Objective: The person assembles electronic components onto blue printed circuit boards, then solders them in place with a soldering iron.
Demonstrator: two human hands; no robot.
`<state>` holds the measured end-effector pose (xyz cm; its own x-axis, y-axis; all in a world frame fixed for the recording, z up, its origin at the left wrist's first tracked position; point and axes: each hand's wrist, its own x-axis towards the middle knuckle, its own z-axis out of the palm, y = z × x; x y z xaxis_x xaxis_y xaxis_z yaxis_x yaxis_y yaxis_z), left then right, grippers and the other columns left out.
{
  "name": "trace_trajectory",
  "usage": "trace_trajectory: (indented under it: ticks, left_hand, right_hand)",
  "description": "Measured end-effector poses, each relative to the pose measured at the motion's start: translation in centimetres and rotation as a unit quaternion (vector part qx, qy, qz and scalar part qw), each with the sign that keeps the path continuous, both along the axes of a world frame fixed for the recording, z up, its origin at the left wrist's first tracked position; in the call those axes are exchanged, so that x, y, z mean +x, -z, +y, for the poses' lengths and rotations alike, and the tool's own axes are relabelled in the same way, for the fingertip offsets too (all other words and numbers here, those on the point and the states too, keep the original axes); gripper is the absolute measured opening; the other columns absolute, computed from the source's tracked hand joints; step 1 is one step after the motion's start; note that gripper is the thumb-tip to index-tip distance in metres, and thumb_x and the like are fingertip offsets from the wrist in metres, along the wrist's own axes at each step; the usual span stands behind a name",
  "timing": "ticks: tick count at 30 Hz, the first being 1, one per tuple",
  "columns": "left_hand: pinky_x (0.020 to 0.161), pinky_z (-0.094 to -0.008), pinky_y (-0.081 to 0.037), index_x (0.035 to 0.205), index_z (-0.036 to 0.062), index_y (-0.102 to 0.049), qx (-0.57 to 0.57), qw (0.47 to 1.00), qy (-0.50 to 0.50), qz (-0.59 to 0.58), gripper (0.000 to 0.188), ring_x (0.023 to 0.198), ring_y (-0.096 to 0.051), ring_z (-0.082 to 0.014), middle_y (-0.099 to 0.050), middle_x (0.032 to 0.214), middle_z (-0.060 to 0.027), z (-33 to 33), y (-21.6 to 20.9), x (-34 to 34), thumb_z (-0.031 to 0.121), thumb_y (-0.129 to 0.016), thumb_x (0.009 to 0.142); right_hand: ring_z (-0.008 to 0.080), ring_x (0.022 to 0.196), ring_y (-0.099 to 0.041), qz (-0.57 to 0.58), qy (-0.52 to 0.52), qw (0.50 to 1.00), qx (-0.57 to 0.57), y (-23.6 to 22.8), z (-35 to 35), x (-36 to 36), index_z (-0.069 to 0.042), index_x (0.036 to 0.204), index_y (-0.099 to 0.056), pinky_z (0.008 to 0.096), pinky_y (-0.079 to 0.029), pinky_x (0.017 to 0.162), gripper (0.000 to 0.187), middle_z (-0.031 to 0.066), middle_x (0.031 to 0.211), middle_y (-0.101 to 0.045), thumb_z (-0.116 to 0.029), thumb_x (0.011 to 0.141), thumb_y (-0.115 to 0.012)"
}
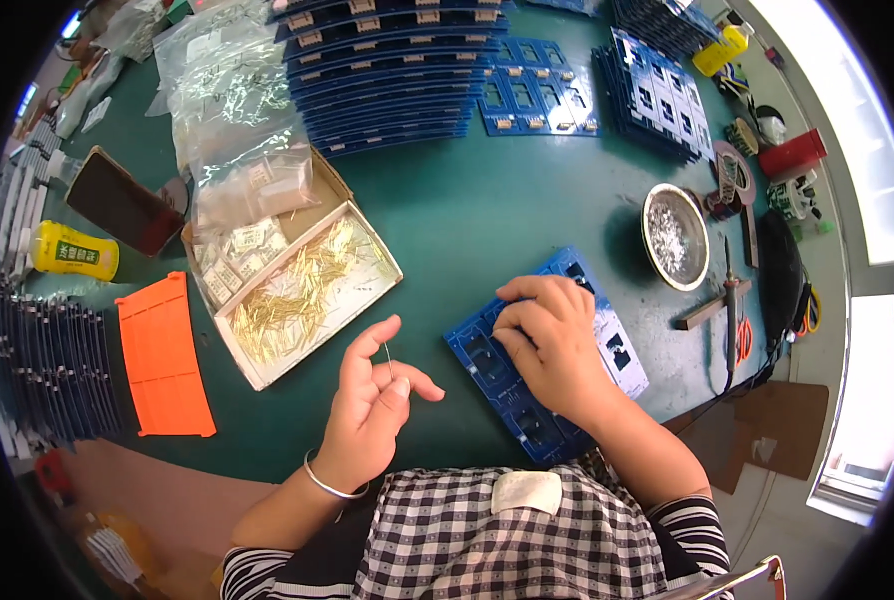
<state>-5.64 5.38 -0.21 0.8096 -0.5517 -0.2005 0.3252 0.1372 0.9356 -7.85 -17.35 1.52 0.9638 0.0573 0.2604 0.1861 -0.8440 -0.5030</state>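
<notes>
Hands (pixel 372 400) near table edge (pixel 267 470), pin (pixel 390 358) pinched

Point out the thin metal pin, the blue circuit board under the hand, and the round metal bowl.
thin metal pin (pixel 390 360), head view, mid-shaft above the left hand's fingers.
blue circuit board (pixel 487 365), head view, bare left part.
round metal bowl (pixel 650 205), head view, left rim.

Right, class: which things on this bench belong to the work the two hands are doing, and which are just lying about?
In use:
left hand pinching a thin metal pin
right hand pressing the blue circuit panel
box of gold pins

Lying about:
orange tray
yellow bottle
metal bowl
tape roll
stacked blue boards
</notes>
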Motion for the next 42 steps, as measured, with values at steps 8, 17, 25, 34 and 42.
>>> trace_trajectory:
  ticks: [8, 17, 25, 34, 42]
  left_hand:
    - [0.062, -0.0158, -0.039, 0.15, 0.0037, 0.003, 0.078, 0.99, 0.031, -0.109, 0.067, 0.061, -0.047, -0.0013, -0.069, 0.099, -0.0125, 0.2, 0.2, -0.5, 0.009, -0.041, 0.099]
    - [0.069, -0.0165, -0.039, 0.15, 0.0027, -0.006, 0.086, 0.986, 0.074, -0.125, 0.062, 0.065, -0.049, -0.001, -0.069, 0.099, -0.0121, 0.6, 0.9, 0.1, 0.009, -0.041, 0.099]
    - [0.062, -0.0192, -0.042, 0.15, 0.0037, -0.014, 0.105, 0.989, 0.072, -0.077, 0.058, 0.062, -0.046, -0.005, -0.067, 0.096, -0.0114, 0.5, 0.2, 0.3, 0.007, -0.04, 0.099]
    - [0.06, -0.018, -0.041, 0.149, 0.0021, -0.013, 0.059, 0.996, 0.033, -0.058, 0.057, 0.06, -0.045, -0.0044, -0.067, 0.095, -0.011, 0.4, 1.0, 0.3, 0.009, -0.04, 0.099]
    - [0.058, -0.0174, -0.039, 0.11, 0.0054, -0.042, 0.052, 0.998, -0.007, -0.039, 0.013, 0.063, -0.045, -0.004, -0.067, 0.099, -0.0138, 1.0, 0.5, -0.5, 0.013, -0.044, 0.1]
  right_hand:
    - [0.0215, 0.099, -0.051, 0.039, -0.009, 0.998, -0.042, 0.6, 1.2, 0.5, -0.011, 0.08, -0.062, 0.0379, -0.033, 0.088, 0.005, 0.0007, 0.104, -0.061, -0.01, 0.077, -0.067]
    - [0.0209, 0.098, -0.051, 0.025, -0.017, 0.999, -0.044, 0.7, 1.0, 0.9, -0.01, 0.084, -0.063, 0.039, -0.032, 0.085, 0.006, -0.0001, 0.102, -0.059, -0.012, 0.079, -0.066]
    - [0.022, 0.099, -0.051, 0.032, -0.018, 0.998, -0.057, 0.8, 1.3, 0.6, -0.011, 0.081, -0.061, 0.0377, -0.032, 0.088, 0.006, 0.0002, 0.104, -0.06, -0.01, 0.078, -0.066]
    - [0.017, 0.103, -0.054, -0.081, -0.082, 0.957, -0.267, 0.8, 1.7, 0.0, -0.013, 0.086, -0.063, 0.0414, -0.031, 0.092, 0.014, -0.0001, 0.103, -0.059, -0.018, 0.073, -0.061]
    - [0.0159, 0.104, -0.055, -0.034, -0.117, 0.974, -0.189, 0.3, -0.2, -0.9, -0.012, 0.103, -0.067, 0.0453, -0.033, 0.097, 0.026, 0.0003, 0.114, -0.06, -0.02, 0.078, -0.065]
